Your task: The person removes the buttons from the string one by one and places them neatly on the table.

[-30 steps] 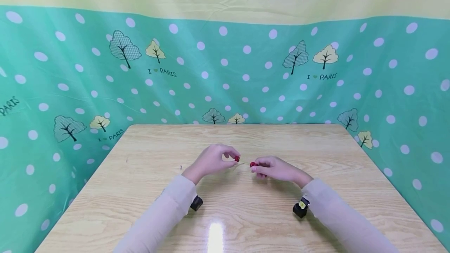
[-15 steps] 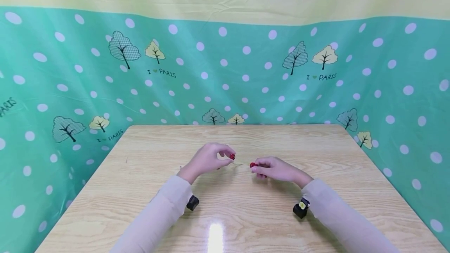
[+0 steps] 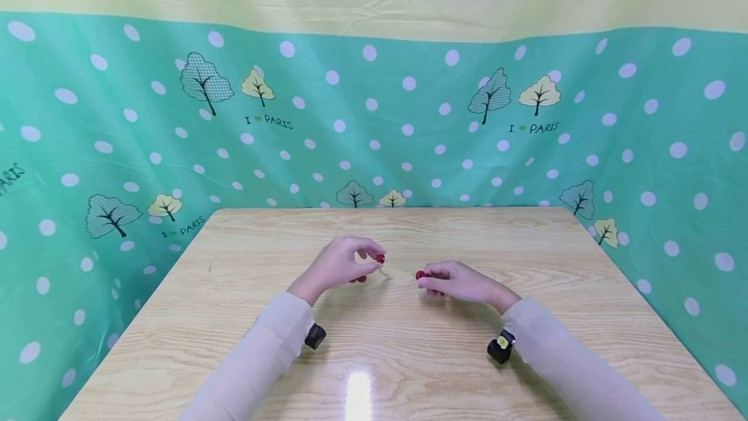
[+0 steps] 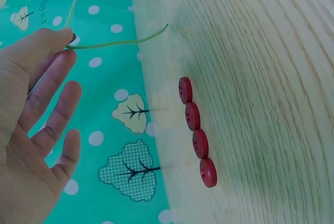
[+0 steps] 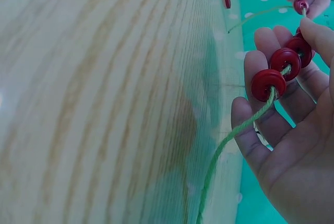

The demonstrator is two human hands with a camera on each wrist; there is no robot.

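My left hand (image 3: 339,265) pinches a red button (image 3: 380,258) between thumb and forefinger, its other fingers spread loosely. Green string (image 4: 117,43) passes through that pinch, with a short free end sticking out. The left wrist view shows the button only as a dark edge at the fingertips. To the right, my right hand (image 3: 458,281) holds several red buttons (image 5: 282,59) threaded on the same string, its thumb pressing near the front one. The string's tail (image 5: 215,156) hangs from those buttons. Between the hands the string runs thin and pale.
Several loose red buttons (image 4: 200,143) lie in a row on the wooden table (image 3: 467,369), below and beside my left hand. Green dotted cloth (image 3: 327,148) hangs behind the table and at both sides. A light reflection shines near the front.
My left hand has moved left and slightly up, away from the right hand, taking the pinched button with it. Part of the button row now shows beneath it. My right hand stays in place.
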